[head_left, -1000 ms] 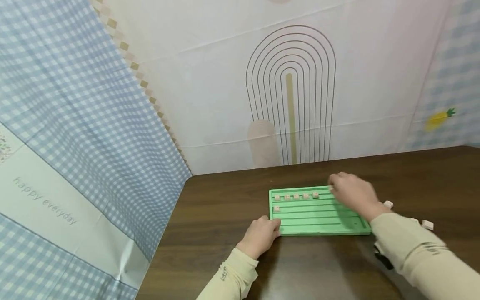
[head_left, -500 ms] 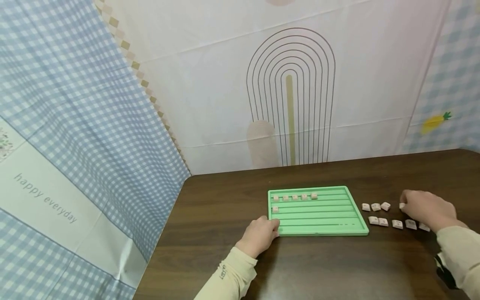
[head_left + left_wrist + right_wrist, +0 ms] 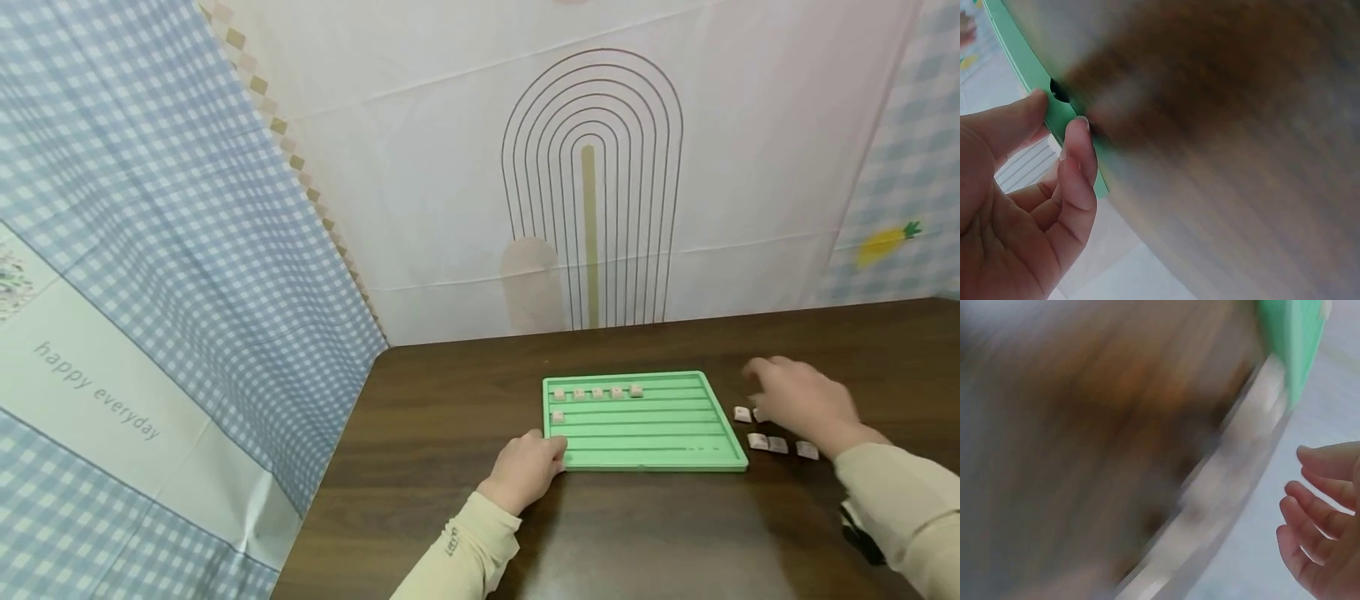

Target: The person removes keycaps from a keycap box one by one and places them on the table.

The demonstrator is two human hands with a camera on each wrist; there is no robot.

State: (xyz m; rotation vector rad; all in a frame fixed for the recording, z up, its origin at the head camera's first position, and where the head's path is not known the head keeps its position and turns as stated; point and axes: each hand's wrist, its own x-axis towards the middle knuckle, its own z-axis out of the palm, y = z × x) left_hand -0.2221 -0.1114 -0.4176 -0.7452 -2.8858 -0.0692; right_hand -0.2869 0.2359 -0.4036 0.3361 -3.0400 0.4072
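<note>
A green ridged tray [image 3: 645,427] lies on the dark wooden table. Along its back ridge stands a row of several cream keycaps [image 3: 597,392], with a single keycap [image 3: 557,417] on the second ridge at the left. My left hand [image 3: 522,469] grips the tray's near left corner; the left wrist view shows thumb and fingers on either side of the green rim [image 3: 1060,115]. Right of the tray, my right hand [image 3: 804,402] hovers over loose keycaps [image 3: 758,442], hiding some of them. Its fingers [image 3: 1310,509] are loosely bent and apart in the right wrist view, with nothing seen between them.
The dark wooden table [image 3: 427,467] extends on all sides of the tray. A printed cloth [image 3: 435,233] hangs behind it, and a blue checked curtain [image 3: 202,250] hangs at the left. Loose keycaps are blurred in the right wrist view.
My right hand went from the tray's back right out to the loose keycaps, then shifted back left toward the tray. My left hand stays at the tray's corner.
</note>
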